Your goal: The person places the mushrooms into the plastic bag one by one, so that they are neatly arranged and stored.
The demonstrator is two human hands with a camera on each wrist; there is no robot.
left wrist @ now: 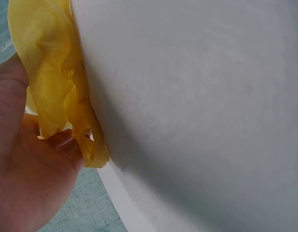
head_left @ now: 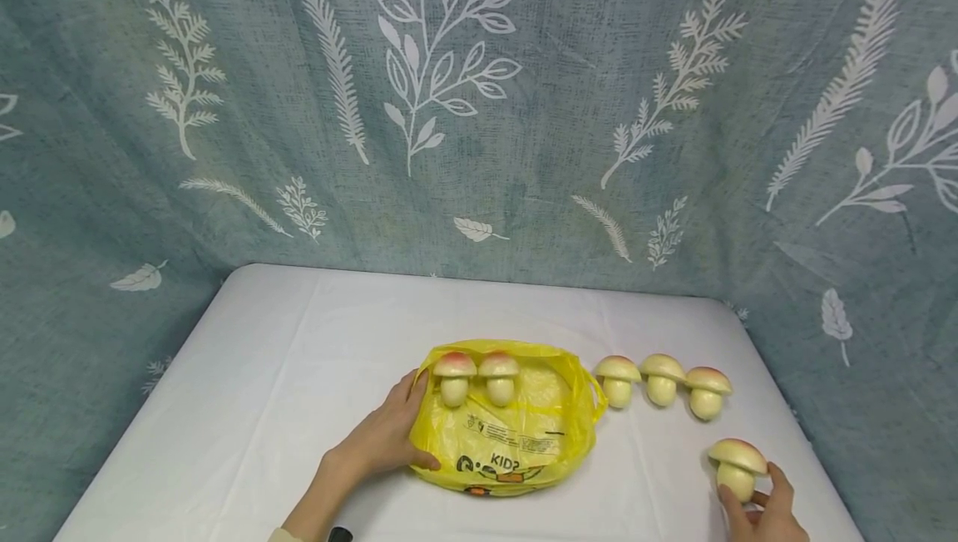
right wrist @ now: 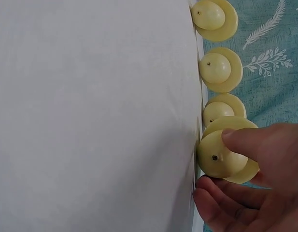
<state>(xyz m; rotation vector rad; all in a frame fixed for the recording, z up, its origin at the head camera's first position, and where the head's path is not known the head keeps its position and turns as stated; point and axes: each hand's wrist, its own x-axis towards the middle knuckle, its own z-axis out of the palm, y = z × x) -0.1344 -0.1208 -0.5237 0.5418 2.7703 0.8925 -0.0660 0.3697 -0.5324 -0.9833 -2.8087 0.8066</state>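
A yellow plastic bag [head_left: 516,426] lies on the white table with its mouth spread open, and two toy mushrooms with reddish caps, a left one [head_left: 453,379] and a right one [head_left: 500,378], sit inside at its back left. My left hand [head_left: 389,430] grips the bag's left side, thumb toward the front and fingers toward the back. In the left wrist view, crumpled yellow plastic [left wrist: 52,72] lies between thumb and fingers. At the table's right front, my right hand [head_left: 767,509] holds another toy mushroom [head_left: 737,467] by its pale stem, the thumb [right wrist: 243,140] against it.
Three more toy mushrooms stand in a row right of the bag: one beside its handle [head_left: 617,380], a middle one [head_left: 662,378] and a right one [head_left: 707,392]. A teal leaf-patterned curtain [head_left: 539,135] hangs behind the white table [head_left: 247,409] and along its sides.
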